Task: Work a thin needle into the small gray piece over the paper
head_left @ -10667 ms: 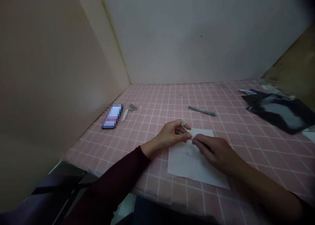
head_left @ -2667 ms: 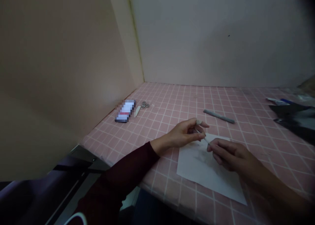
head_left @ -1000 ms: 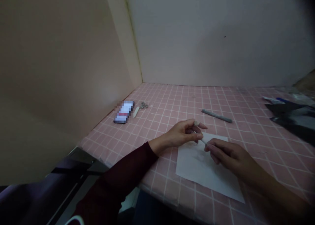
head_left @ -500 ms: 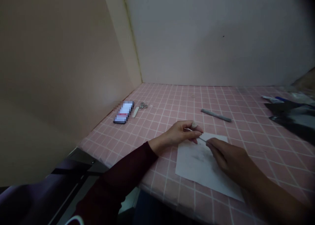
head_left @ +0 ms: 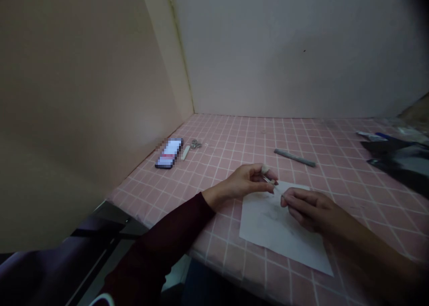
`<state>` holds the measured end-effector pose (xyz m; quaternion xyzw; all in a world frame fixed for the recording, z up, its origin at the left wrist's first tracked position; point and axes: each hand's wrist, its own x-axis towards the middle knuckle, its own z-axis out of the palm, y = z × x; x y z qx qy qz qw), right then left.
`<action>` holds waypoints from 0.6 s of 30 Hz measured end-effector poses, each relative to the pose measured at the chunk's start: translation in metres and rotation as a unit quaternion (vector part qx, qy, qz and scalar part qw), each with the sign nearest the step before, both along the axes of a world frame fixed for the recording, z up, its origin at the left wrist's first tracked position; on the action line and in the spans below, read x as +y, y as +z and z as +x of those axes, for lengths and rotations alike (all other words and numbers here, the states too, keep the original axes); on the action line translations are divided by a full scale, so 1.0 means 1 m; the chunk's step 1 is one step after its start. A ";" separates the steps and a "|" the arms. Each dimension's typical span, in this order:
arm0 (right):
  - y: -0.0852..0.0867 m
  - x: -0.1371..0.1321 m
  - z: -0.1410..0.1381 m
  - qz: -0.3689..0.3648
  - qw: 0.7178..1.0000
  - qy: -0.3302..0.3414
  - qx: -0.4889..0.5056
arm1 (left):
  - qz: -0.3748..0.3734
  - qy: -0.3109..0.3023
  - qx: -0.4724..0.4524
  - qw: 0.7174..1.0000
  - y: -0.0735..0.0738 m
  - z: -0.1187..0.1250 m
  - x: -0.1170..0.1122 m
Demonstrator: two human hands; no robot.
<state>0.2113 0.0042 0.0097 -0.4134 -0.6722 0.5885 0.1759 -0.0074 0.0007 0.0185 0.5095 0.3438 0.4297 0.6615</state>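
My left hand [head_left: 250, 181] is above the far left corner of a white sheet of paper [head_left: 264, 234], palm turned inward. Its thumb and fingers are curled around a thin pale stick-like piece [head_left: 266, 178], whose kind is too small to make out. A light cap or wrap covers one fingertip. Just to the right, my right hand [head_left: 308, 210] is closed in a pinch over the paper. A tiny dark tip shows at its fingertips; the rest is hidden. Grey smudges mark the paper between and below the hands.
A grey stick [head_left: 295, 157] lies beyond the paper on the pink checked tablecloth [head_left: 231, 132]. Toward the left wall are a phone [head_left: 169, 153], a short white strip [head_left: 186, 152] and small metallic pieces [head_left: 195, 144]. Dark sheets [head_left: 395, 156] lie at the right.
The thin rod that spanned both hands is less visible between them. My right hand has rolled slightly, with its fingers more tightly curled. The left thumb has parted slightly from the fingers.
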 end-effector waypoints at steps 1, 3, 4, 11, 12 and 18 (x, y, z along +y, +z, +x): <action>-0.002 -0.001 -0.001 0.074 0.997 0.008 -0.019 | -0.006 0.005 0.002 1.000 -0.002 0.000 0.001; -0.007 -0.002 -0.002 0.238 0.969 0.013 -0.066 | -0.017 0.014 0.016 1.000 -0.006 0.000 0.003; -0.009 -0.003 -0.003 0.303 0.949 0.010 -0.086 | -0.020 0.020 0.030 0.999 -0.008 0.000 0.005; -0.002 -0.006 -0.003 0.100 0.995 -0.024 -0.012 | -0.001 -0.011 0.018 1.000 -0.001 0.000 0.003; 0.000 -0.006 -0.003 0.021 0.999 -0.034 0.016 | 0.003 -0.018 0.005 1.000 0.002 0.000 0.002; -0.002 -0.004 -0.002 0.090 0.996 -0.005 -0.006 | -0.007 -0.008 0.009 1.000 0.003 0.001 0.000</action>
